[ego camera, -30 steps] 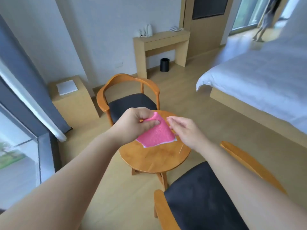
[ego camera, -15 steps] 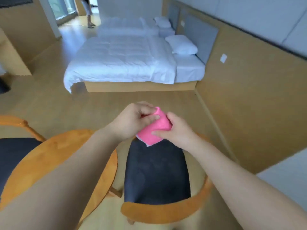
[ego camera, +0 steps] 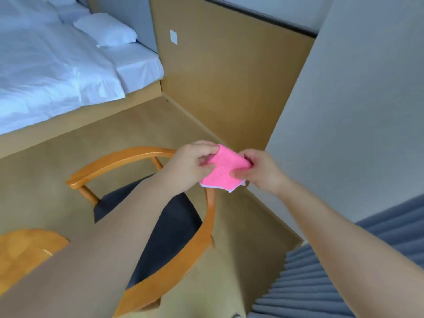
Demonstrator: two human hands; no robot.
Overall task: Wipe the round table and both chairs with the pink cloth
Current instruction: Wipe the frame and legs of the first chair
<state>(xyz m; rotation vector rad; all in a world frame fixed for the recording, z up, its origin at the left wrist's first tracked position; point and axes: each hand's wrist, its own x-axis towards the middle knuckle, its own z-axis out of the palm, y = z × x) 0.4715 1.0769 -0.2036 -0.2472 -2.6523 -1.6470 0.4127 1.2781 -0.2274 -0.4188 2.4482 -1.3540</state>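
Observation:
A folded pink cloth (ego camera: pixel 223 172) with a white underside hangs in the air between both hands. My left hand (ego camera: pixel 191 162) pinches its left edge and my right hand (ego camera: pixel 259 172) pinches its right edge. Under them stands a wooden armchair (ego camera: pixel 207 226) with a curved orange frame and a dark seat; my left forearm covers part of the seat. Only a slice of the round wooden table (ego camera: pixel 25 251) shows at the lower left. The second chair is out of view.
A bed with white linen (ego camera: pixel 52 72) fills the upper left. A wood-panelled wall (ego camera: pixel 229 79) and a grey wall (ego camera: pixel 358 115) close the right side. Grey pleated curtain (ego camera: pixel 321 281) hangs at the lower right. Wooden floor lies around the chair.
The view has swung right, from the table and far chair to the near chair and the wall. Both hands now hold the cloth, folded smaller, above the chair's right arm.

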